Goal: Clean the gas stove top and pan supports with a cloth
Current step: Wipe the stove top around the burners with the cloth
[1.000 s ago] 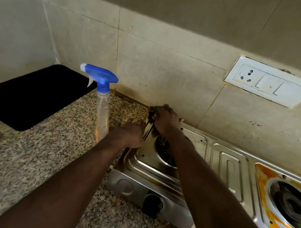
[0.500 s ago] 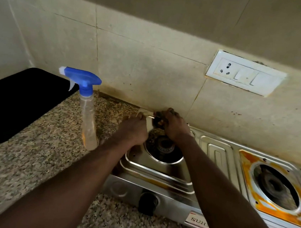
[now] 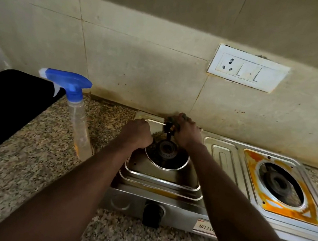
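Right hand (image 3: 185, 134) at the back rim of left burner (image 3: 166, 148), fingers curled tight round a dark wad (image 3: 171, 120); cloth or scrubber, cannot tell. Wad pressed onto gas stove (image 3: 167, 182) top just behind that burner, against the foot of the tiled wall (image 3: 140, 69); dark strip hanging from it toward the burner head.

Left hand (image 3: 138, 135) at the left rim of the same burner's well, closed in a fist, knuckles up. Cannot tell whether anything is held inside; palm side hidden.

Steel tray round left burner mostly shiny, brown streak along its front lip. Black knob (image 3: 152, 214) straight in front of left burner, on the stove face.

Right of left burner: ribbed steel centre panel, then second burner (image 3: 279, 182) in a tray heavily stained orange.

Left of left burner, on speckled granite counter (image 3: 31, 166): clear spray bottle (image 3: 77, 119), blue trigger head, upright, near the stove but apart. Further left, black mat (image 3: 8, 108).

Above and right of left burner, on the wall: white socket-and-switch plate (image 3: 248, 69).
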